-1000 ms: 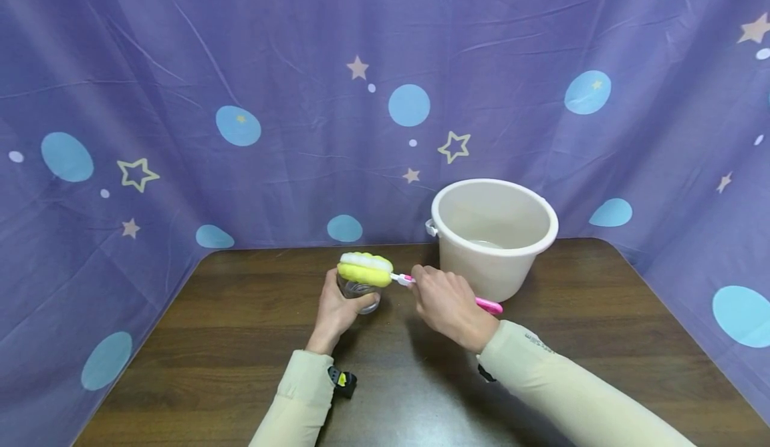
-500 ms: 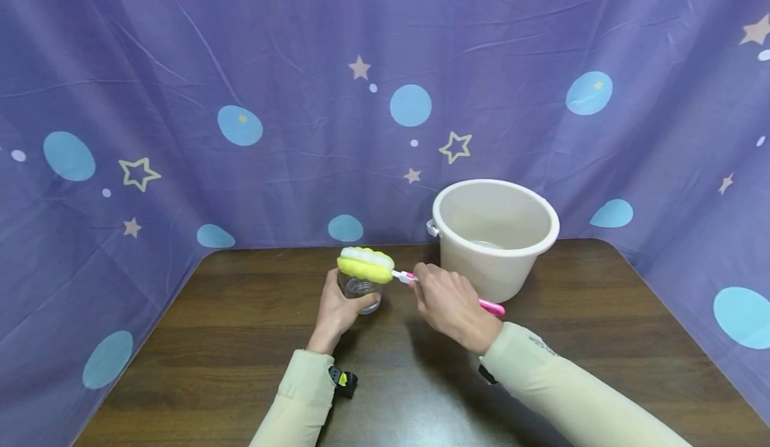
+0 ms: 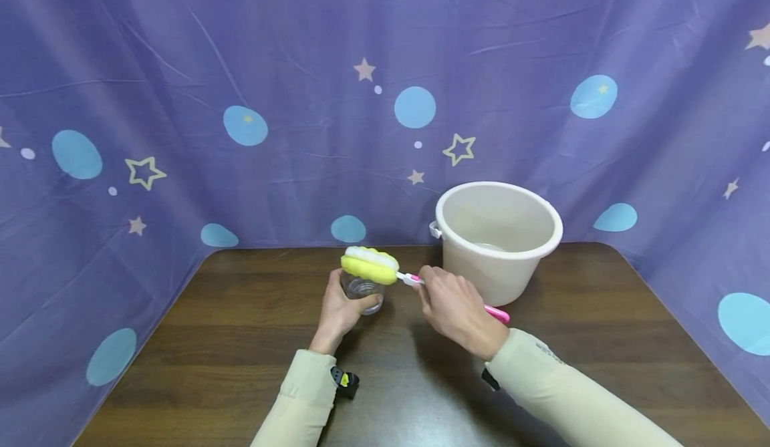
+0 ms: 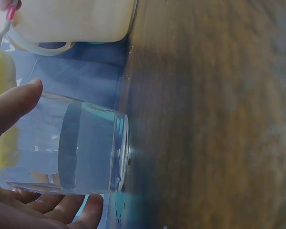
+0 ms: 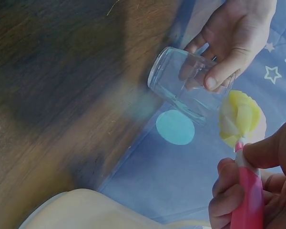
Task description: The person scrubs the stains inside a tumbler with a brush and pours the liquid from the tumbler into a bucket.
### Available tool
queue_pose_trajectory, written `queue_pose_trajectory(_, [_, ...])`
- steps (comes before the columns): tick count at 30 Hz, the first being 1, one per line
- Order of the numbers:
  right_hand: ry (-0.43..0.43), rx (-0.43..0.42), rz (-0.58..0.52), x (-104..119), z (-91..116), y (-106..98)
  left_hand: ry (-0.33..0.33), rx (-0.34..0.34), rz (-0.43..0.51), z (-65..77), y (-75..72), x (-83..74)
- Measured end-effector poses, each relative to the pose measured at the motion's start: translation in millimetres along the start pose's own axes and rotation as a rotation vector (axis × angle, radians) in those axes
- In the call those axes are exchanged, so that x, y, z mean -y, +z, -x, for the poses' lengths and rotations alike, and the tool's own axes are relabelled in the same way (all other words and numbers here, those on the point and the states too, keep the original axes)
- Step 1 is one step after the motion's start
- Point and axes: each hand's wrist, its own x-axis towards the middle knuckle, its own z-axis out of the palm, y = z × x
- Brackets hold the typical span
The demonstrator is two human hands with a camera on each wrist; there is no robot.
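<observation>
a person's left hand (image 3: 339, 310), near the centre of the head view, holds a clear glass (image 3: 364, 288), its grip clamped round the side. right of centre, the right hand (image 3: 458, 305) has its grip clamped on the pink handle (image 5: 249, 200) of a sponge brush (image 3: 370, 266), whose yellow-and-white head (image 5: 236, 119) sits just above the glass's mouth; whether they touch cannot be told. a white bucket (image 3: 481, 270) stands farther right on the brown counter (image 3: 240, 320), before a purple curtain (image 3: 301, 166).
</observation>
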Motion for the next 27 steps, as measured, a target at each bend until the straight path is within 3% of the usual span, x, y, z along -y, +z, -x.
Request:
queue_pose_trajectory(8, [0.023,-0.024,-0.035,-3.5,3.8,-2.0,0.003,0.008,0.046,-1.2,1.3,0.0])
queue_pose_trajectory(27, [0.098,-0.07,-0.104,-16.5,16.8,-3.5,-0.05,0.018,-0.005,0.0,1.0,-2.1])
